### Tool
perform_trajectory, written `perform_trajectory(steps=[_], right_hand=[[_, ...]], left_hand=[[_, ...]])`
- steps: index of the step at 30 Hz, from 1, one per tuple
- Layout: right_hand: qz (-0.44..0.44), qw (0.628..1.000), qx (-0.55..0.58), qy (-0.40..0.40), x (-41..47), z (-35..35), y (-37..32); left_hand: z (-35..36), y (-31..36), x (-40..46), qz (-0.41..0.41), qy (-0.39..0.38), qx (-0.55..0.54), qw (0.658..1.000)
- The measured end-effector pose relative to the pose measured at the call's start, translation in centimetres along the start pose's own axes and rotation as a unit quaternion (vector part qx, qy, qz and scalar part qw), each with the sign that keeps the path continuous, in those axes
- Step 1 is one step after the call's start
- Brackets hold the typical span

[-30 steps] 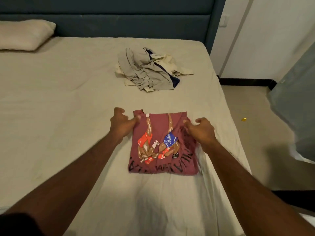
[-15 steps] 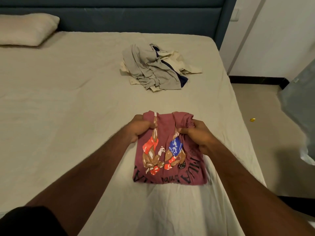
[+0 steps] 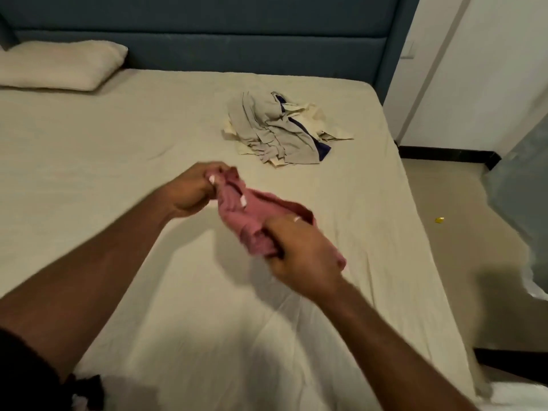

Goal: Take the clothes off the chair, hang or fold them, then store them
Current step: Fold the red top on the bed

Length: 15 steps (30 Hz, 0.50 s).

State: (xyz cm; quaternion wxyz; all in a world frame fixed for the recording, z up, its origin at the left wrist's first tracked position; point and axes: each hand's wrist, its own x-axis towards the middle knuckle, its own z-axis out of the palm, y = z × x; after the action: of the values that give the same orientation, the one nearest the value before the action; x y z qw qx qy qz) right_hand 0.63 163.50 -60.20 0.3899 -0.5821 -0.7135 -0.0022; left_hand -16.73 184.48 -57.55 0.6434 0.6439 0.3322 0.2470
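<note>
A maroon printed T-shirt [image 3: 252, 215], folded and bunched, hangs in the air above the bed between both hands. My left hand [image 3: 192, 191] grips its far left end with curled fingers. My right hand [image 3: 299, 250] grips the near right end from above. The print is hidden inside the folds. A loose pile of grey, cream and navy clothes [image 3: 278, 132] lies farther back on the bed, apart from both hands.
The bed [image 3: 118, 137] with a beige sheet fills most of the view, with a pillow [image 3: 59, 65] at the back left against a teal headboard. The bed's right edge drops to a tiled floor holding a small yellow object [image 3: 439, 228].
The T-shirt lay flat and folded on the sheet with both hands at its top corners. Both hands closed on it, bunched it up and lifted it off the bed.
</note>
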Motion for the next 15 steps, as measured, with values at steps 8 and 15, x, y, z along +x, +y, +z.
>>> perform_trajectory(steps=[8, 15], right_hand=[[-0.045, 0.968, -0.059, -0.241, -8.7, 9.9, -5.4], [0.122, 0.986, 0.019, -0.117, -4.1, 3.7, -2.0]], left_hand=[[-4.6, -10.2, -12.0, -0.158, 0.214, 0.179, 0.947], [0.6, -7.7, -16.5, -0.372, 0.233, 0.108, 0.892]])
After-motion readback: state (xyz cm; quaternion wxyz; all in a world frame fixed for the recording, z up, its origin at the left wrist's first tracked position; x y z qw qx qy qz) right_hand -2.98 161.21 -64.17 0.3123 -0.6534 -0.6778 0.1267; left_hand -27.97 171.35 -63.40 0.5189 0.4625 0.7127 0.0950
